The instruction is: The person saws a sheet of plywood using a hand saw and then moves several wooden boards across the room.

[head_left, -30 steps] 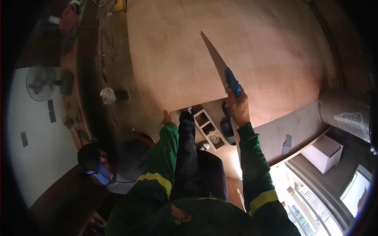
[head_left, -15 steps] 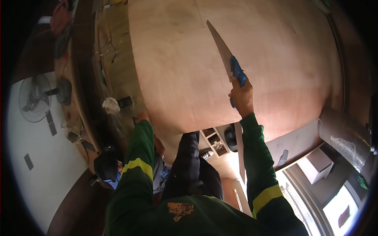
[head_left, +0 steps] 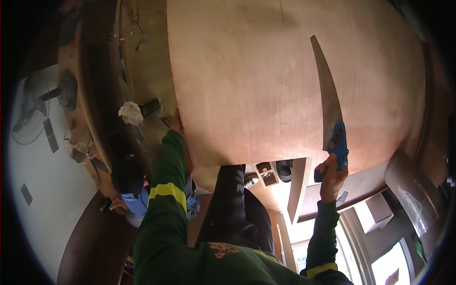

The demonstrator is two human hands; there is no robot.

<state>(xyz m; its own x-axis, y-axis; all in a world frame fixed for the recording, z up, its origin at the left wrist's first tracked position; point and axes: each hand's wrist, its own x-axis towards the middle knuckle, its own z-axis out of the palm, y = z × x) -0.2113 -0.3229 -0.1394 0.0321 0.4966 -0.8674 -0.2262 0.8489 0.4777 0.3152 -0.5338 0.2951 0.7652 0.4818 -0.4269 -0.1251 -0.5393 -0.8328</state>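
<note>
A handsaw [head_left: 328,107] with a long tapering blade and a blue handle is in my right hand [head_left: 334,181], its fingers wrapped round the grip. The blade points away from me over the right part of a large plywood sheet [head_left: 251,95]. At the sheet's left edge is my left hand [head_left: 176,123], beside a small dark flat piece [head_left: 165,122]. My sleeve and the small size of the hand hide most of its fingers. Whether it grips the edge or only rests there, I cannot tell.
Left of the sheet lie a crumpled whitish bundle [head_left: 130,113] and a dark phone-like object [head_left: 150,107]. A person in a dark cap [head_left: 127,173] is low beside my left arm. A plastic-wrapped brown roll [head_left: 408,190] lies at the right. A fan [head_left: 32,111] stands far left.
My right hand has drawn the saw back toward me and to the right, off the middle of the sheet. My left hand stays by the left edge. The view has shifted slightly.
</note>
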